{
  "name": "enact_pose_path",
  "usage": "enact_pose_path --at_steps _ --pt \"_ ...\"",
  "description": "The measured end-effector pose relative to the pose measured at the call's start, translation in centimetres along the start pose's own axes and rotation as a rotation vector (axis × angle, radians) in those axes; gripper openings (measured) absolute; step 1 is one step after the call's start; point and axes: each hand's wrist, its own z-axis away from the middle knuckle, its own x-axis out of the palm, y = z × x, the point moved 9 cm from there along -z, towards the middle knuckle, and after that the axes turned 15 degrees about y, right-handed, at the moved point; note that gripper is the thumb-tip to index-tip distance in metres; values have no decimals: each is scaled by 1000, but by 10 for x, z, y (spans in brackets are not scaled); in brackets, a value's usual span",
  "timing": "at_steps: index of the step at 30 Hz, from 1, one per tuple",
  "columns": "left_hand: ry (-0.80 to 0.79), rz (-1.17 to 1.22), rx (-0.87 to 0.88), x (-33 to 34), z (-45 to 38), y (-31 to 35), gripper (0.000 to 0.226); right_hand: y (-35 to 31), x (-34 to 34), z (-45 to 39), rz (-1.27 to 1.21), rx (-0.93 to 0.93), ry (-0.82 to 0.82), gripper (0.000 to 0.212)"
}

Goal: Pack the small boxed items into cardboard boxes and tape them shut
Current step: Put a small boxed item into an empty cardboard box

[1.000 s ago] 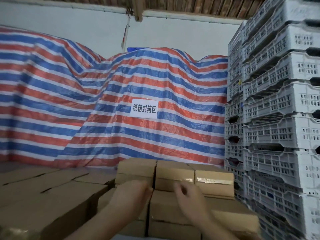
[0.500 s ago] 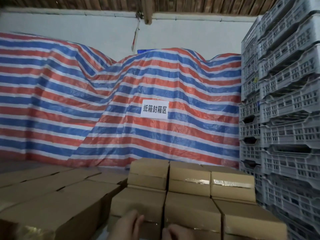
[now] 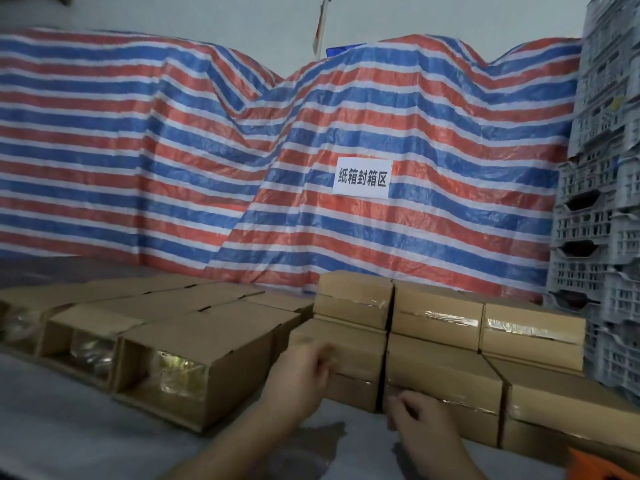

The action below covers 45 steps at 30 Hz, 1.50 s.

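From the head view we see both of our hands reaching toward a stack of sealed cardboard boxes (image 3: 436,372) that stands two layers high on the grey bench (image 3: 62,431), their seams covered with clear tape. Our left hand (image 3: 298,379) rests against the near face of the lower left box (image 3: 349,362), its fingers curled at the box's edge; motion blur keeps us from telling whether it truly grips. Our right hand (image 3: 420,419) sits just below the front of the lower middle box, fingers loosely curled, and we cannot tell whether it pinches anything. To the left, a row of open-ended cartons (image 3: 194,344) lies on the bench, with shiny wrapped contents showing inside. Behind hangs a striped tarpaulin (image 3: 173,150) bearing a white paper sign (image 3: 362,178), and grey plastic crates (image 3: 602,202) are stacked at the right.
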Motion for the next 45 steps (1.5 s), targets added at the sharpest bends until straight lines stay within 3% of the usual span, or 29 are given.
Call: enact_pose_path --at_steps 6,10,13,15,18,22,24,26,31,34,40,45 --pt "90 -225 30 -64 -38 -10 59 0 8 0 23 24 -74 39" --pt "228 -273 143 -112 -61 -17 16 1 9 2 17 68 -87 38" --pt "255 -324 163 -141 -77 -27 20 3 6 4 20 101 -89 39" --pt "247 -357 123 -159 -87 -37 9 2 5 4 42 107 -107 39" --pt "248 -472 69 -182 -93 -53 33 -2 3 7 82 94 -104 39" --pt "272 -547 8 -200 -81 -65 64 -37 2 17 120 -73 -9 38" --pt "250 -627 42 -199 -79 -74 55 -79 12 20 119 -219 -14 26" --pt "174 -620 43 -197 -79 -84 26 -124 33 21 135 -337 -105 10" --pt "120 -606 -1 -200 -77 -107 16 -211 97 27 177 -518 -275 68" --pt "121 -621 -34 -208 -74 -119 10 -238 136 42 261 -665 -312 84" --pt "141 -693 -92 -228 -65 -145 36 -230 188 49 405 -744 -381 89" --pt "132 -731 -122 -242 -56 -174 38 -217 204 50 437 -703 -408 72"
